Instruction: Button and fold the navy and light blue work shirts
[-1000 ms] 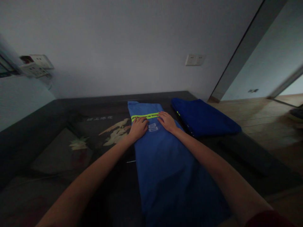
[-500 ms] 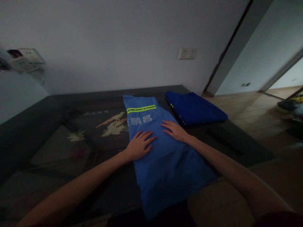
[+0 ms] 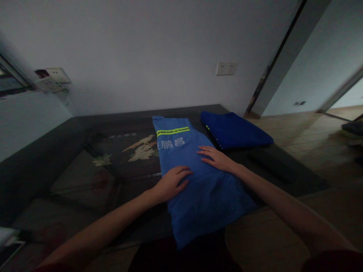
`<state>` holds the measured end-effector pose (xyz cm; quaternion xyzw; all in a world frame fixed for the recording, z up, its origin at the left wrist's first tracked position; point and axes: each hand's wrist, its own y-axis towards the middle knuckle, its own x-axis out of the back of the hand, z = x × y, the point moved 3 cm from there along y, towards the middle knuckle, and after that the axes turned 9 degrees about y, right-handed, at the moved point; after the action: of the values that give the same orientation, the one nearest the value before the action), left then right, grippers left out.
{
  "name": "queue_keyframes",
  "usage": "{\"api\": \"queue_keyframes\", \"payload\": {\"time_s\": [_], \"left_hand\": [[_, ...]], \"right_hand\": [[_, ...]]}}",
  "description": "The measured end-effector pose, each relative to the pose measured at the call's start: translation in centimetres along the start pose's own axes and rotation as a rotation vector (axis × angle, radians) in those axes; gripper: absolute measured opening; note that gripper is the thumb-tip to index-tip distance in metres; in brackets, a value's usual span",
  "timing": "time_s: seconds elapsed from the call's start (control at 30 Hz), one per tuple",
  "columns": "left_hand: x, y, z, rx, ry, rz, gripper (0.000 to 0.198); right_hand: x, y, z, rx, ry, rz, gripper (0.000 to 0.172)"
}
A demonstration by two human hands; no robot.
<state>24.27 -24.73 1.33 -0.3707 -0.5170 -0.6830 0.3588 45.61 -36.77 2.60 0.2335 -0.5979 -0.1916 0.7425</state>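
A light blue work garment lies folded lengthwise on a dark table, its lower end hanging over the front edge. It bears a yellow-green striped band and white printed characters. My left hand rests on its left side, fingers stretched toward the right. On the right side of the cloth lies my right hand, flat with its fingers apart. Neither hand grips the fabric. Behind and to the right sits a darker blue folded garment, touched by neither hand.
Patterned decoration with a pale bird-like figure shows on the tabletop, left of the cloth. A white wall with sockets stands behind the table. Wooden floor lies to the right. At the lower left is a partly visible whitish object.
My left hand has slid down the garment toward me, its fingers closer together. My right hand stays at nearly the same spot on the cloth. The camera view has shifted slightly.
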Motion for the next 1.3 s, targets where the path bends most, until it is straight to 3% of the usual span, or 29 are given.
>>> {"api": "queue_keyframes", "payload": {"time_s": [0.13,0.23,0.4,0.67,0.87,1.03,1.2,1.3], "left_hand": [[-1.1,-1.2,-2.3,-0.049,0.083,0.085,0.046],[-1.7,-1.3,-2.7,-0.059,0.153,0.099,0.051],[-1.3,-1.7,-3.0,-0.068,0.185,0.114,0.05],[-1.9,-2.4,-4.1,-0.111,0.19,0.084,0.043],[0.6,-2.8,-4.5,-0.206,-0.032,-0.002,0.03],[1.5,-4.8,-6.0,-0.239,-0.096,0.123,0.035],[-0.2,-6.4,-7.5,-0.277,-0.014,0.23,0.058],[-0.4,-6.5,-7.5,-0.296,-0.016,0.243,0.063]], "right_hand": [[-0.3,-3.3,2.1,-0.014,0.056,0.08,0.049],[-1.0,-4.9,2.0,-0.039,0.046,0.099,0.05],[-1.4,-5.6,1.0,-0.014,-0.016,0.064,0.048],[-1.2,-6.0,1.6,0.001,-0.015,0.017,0.046],[1.1,-7.6,2.0,-0.014,0.073,-0.059,0.039],[3.2,-11.4,3.9,-0.067,0.215,-0.113,0.034],[1.4,-15.2,5.3,-0.113,0.211,0.033,0.034],[0.3,-16.7,5.1,-0.106,0.155,0.037,0.035]]}}
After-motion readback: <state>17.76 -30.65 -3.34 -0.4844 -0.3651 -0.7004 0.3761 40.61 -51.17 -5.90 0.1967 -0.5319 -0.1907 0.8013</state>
